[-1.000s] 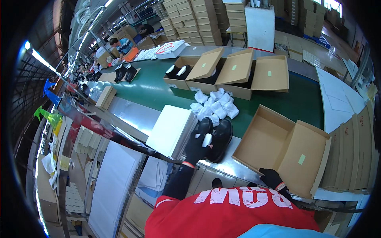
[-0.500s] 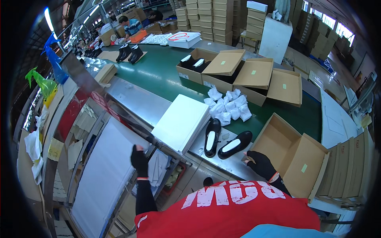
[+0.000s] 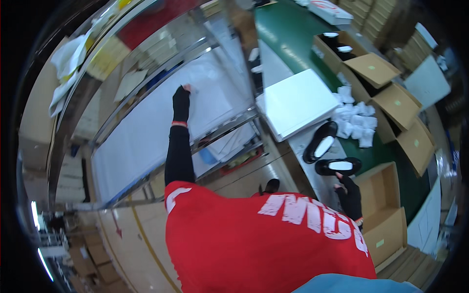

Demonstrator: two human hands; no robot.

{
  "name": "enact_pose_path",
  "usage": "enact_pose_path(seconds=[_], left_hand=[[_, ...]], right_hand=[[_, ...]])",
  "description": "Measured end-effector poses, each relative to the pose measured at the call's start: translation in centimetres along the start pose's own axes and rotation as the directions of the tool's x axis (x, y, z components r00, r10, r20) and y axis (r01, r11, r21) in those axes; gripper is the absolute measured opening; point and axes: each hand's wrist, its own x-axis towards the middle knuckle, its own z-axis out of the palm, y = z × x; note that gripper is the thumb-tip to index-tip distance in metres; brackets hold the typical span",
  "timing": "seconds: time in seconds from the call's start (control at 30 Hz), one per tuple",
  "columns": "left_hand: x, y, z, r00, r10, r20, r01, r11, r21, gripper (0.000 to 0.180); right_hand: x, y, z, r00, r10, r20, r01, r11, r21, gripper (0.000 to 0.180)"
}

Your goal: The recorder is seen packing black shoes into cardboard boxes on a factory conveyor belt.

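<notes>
My left hand (image 3: 181, 104), in a black fingerless glove, is stretched over a stack of white paper sheets (image 3: 141, 134) on a metal rack. Its fingertips are at the top sheet, but blur hides whether they grip it. My right hand (image 3: 349, 196), gloved the same way, hangs with fingers apart between a black shoe (image 3: 340, 167) and an open cardboard shoebox (image 3: 378, 188). Nothing shows in it. A second black shoe (image 3: 320, 142) lies beside the first on the metal table edge. Both have white insoles showing.
A stack of large white sheets or lids (image 3: 298, 103) lies on the table left of the shoes. Behind the shoes are crumpled white paper wads (image 3: 355, 119). Several open brown shoeboxes (image 3: 398, 103) line the green belt (image 3: 284, 36). Metal rack rails (image 3: 222, 129) run near my left arm.
My view has swung left and down toward the rack. My left hand has reached forward over the white paper. My right hand has come away from the shoebox edge, fingers spread.
</notes>
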Motion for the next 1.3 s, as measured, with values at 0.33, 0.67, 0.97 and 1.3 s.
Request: enact_pose_path(seconds=[0.33,0.67,0.97,1.3], left_hand=[[-7.5,4.8,7.8,0.544,0.23,0.807,0.208,0.895,-0.395,0.022],[-10.6,18.2,6.3,0.416,0.09,0.905,0.611,0.709,-0.351,0.021],[-9.5,9.4,-5.2,0.556,-0.573,0.601,0.462,0.815,0.35,0.042],[-11.0,16.7,4.9,0.742,-0.203,0.639,0.339,0.936,-0.096,0.015]], right_hand=[[1.9,-1.1,0.2,0.92,0.112,0.375,-0.37,0.559,0.742,0.061],[5.6,-1.5,-1.4,0.976,0.008,-0.216,0.076,0.922,0.379,0.037],[1.8,3.2,-5.9,0.932,0.172,-0.319,0.001,0.878,0.478,0.047],[-9.7,13.6,-21.4,0.701,0.019,-0.713,-0.141,0.984,-0.113,0.029]])
